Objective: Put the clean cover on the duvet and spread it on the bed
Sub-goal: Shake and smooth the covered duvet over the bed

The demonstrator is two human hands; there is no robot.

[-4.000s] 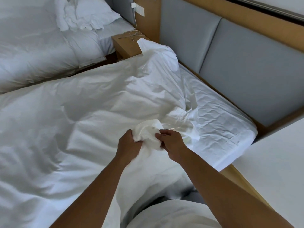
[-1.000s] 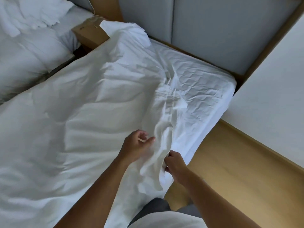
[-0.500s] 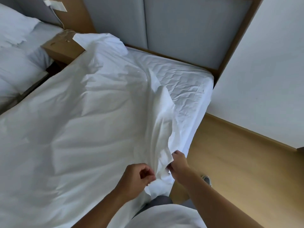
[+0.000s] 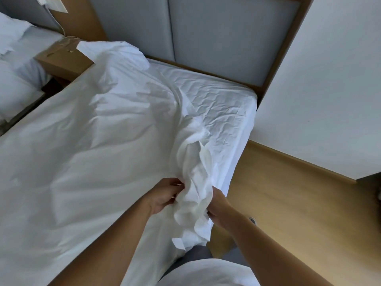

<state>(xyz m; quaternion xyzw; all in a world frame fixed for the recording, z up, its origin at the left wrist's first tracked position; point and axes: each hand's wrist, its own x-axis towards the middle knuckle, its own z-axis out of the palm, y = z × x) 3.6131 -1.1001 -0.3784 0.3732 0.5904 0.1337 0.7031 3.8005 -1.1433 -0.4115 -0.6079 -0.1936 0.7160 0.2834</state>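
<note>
A white duvet in its cover [image 4: 99, 141] lies crumpled across most of the bed [image 4: 222, 104], whose wrinkled fitted sheet shows bare at the head end on the right. Along the near edge the cover's fabric is gathered into a bunched ridge [image 4: 193, 182]. My left hand [image 4: 165, 195] pinches this bunch from the left. My right hand [image 4: 218, 207] grips it from the right, just over the mattress edge. A far corner of the cover [image 4: 86, 46] drapes onto the bedside table.
A grey padded headboard [image 4: 206, 34] with a wooden frame stands behind the bed. A wooden bedside table [image 4: 61, 58] and a second white bed [image 4: 16, 79] are at the left. Wooden floor [image 4: 299, 203] and a white wall [image 4: 329, 89] are at the right.
Both hands have moved along the cover's near edge and gathered more fabric; the left hand, empty half a second ago, now pinches the bunch.
</note>
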